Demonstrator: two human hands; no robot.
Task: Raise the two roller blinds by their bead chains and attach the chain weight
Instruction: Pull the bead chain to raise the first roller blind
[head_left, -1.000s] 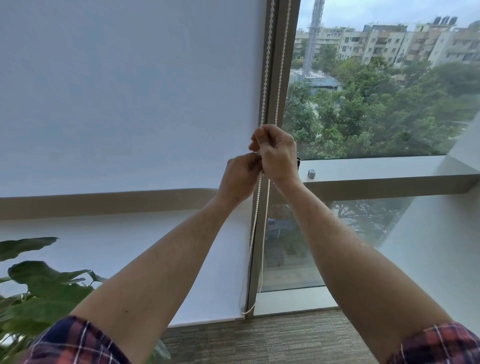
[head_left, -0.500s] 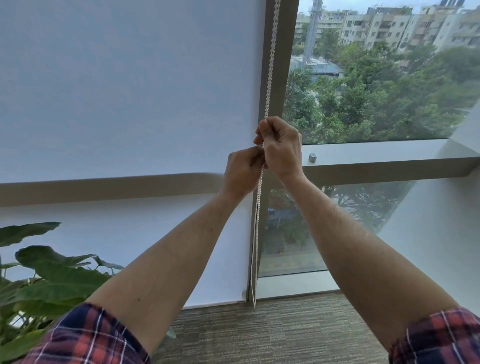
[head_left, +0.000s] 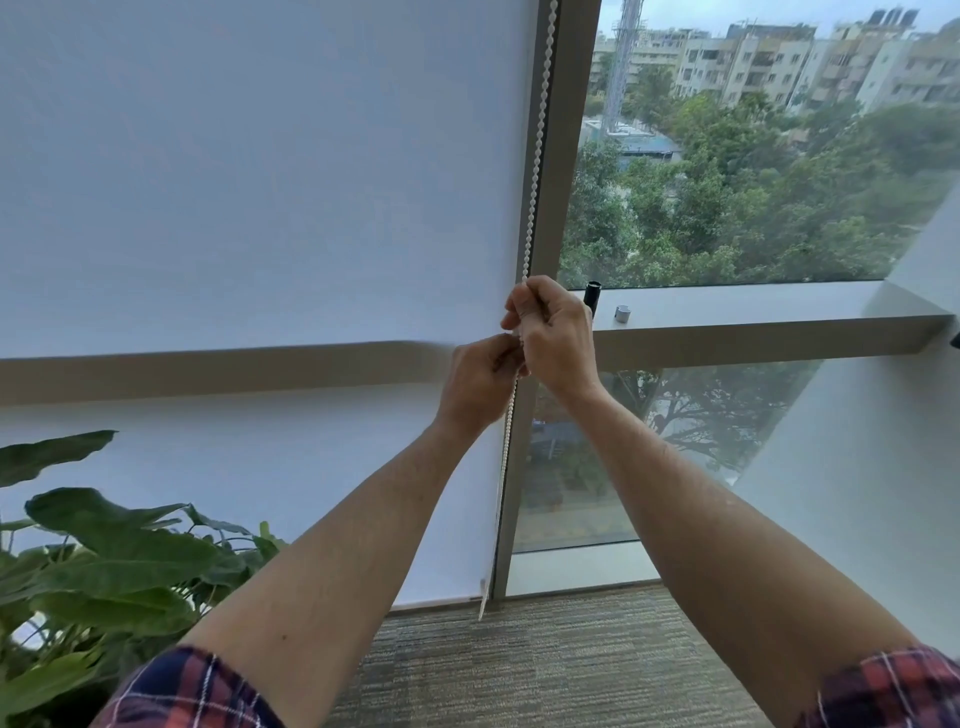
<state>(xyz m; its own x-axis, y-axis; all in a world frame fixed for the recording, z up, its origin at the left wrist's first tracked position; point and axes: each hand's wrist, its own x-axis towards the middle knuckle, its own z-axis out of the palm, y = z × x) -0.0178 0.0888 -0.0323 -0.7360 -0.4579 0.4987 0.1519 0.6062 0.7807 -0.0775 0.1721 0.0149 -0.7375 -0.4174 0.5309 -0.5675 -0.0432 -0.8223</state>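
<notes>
A white roller blind (head_left: 260, 208) covers the left window down to the floor. Its white bead chain (head_left: 537, 130) hangs along the grey window post. My right hand (head_left: 553, 332) is closed around the chain at sill height. My left hand (head_left: 480, 382) grips the same chain just below it, the two hands touching. Below my hands the chain (head_left: 506, 457) drops to its loop end near the carpet. A small silver cylinder (head_left: 622, 313) and a black cylinder (head_left: 591, 297) stand on the sill right of my hands. The right window shows no blind.
A large-leaved green plant (head_left: 104, 566) stands at the lower left. The grey sill ledge (head_left: 753, 322) runs across the right window, and a frosted panel (head_left: 857, 493) angles in at the right. Carpet (head_left: 519, 670) lies below.
Both hands have stayed together on the chain. The two strands that hung apart a second ago now run as one line. The view has tilted slightly, so the scene shifted.
</notes>
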